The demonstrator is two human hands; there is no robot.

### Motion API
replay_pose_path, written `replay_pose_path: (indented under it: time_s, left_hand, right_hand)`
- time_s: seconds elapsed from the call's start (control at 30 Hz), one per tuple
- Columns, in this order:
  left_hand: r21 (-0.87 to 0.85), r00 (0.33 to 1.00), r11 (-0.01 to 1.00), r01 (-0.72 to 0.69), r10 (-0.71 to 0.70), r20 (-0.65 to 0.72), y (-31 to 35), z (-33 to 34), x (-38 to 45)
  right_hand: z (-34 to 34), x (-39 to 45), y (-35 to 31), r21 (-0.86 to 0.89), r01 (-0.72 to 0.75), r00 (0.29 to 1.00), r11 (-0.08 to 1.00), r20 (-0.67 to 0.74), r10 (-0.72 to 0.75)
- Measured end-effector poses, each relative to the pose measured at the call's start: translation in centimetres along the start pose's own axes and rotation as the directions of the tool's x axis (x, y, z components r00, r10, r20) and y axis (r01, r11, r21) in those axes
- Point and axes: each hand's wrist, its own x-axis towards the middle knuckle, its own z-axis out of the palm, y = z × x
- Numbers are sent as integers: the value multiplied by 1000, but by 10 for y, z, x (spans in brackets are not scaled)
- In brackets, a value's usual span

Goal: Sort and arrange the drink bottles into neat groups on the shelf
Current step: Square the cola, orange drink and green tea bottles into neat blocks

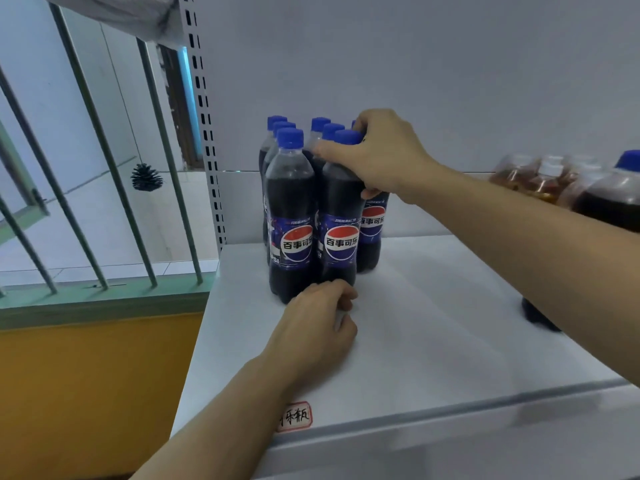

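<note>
Shelf edge: a small paper label (294,416) with red border sticks on the front lip of the white shelf (433,323), partly hidden by the forearm.
Left hand: the left hand (317,327) rests on the shelf, fingers loosely curled and holding nothing, knuckles touching the foot of the front cola bottles.
Cola group: the cola bottles (291,216) with blue caps stand upright in tight rows at the left back of the shelf, near the perforated upright (204,126).
Right hand: the right hand (384,154) grips the shoulder of the bottle in the third row (372,223), thumb below, fingers over the neighbour caps.
Handling: the bottles look full, so I judge them heavy and stiff; the smooth plastic may slip, so the narrow shoulder under the cap seems the best hold.
Far right: one more dark bottle (613,199) and blurred amber bottles (540,178) wait apart, not yet grouped.
</note>
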Motion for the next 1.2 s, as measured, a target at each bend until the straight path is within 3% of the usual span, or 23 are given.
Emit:
replay_pose_path:
  time_s: [0.2, 0.3, 0.4, 0.53, 0.7, 0.77, 0.9, 1.0, 1.2]
  left_hand:
    - [79, 996, 996, -29, 22, 85, 4, -6, -7]
    - [185, 987, 979, -86, 58, 148, 7, -11, -13]
    - [327, 961, 941, -89, -5, 276, 21, -17, -13]
    - [464, 911, 883, -75, -130, 393, 69, -3, 2]
    - [133, 907, 991, 0, -56, 418, 154, 76, 38]
    - [68, 922, 995, 68, -88, 376, 173, 113, 61]
    - [-297, 929, 927, 230, -117, 352, 189, 161, 97]
    - [-331, 966, 928, 171, -91, 243, 184, 182, 108]
    - [-342, 966, 908, 242, -259, -5, 181, 182, 85]
  right_hand:
    - [-9, -47, 23, 378, 48, 997, 925, -75, -22]
    - [-13, -107, 54, 424, 55, 997, 904, -70, -28]
    - [-22, -163, 94, 413, -3, 999, 911, -38, 20]
    - [-55, -199, 141, 493, -33, 957, 869, -235, 170]
    - [-105, -209, 184, 567, -17, 895, 824, -358, 265]
    - [-122, -206, 199, 591, -12, 884, 806, -371, 285]
    - [-133, -181, 213, 586, 40, 814, 810, -489, 314]
    - [-129, -157, 210, 485, 67, 845, 872, -493, 209]
    - [-120, -149, 209, 503, 75, 890, 861, -424, 169]
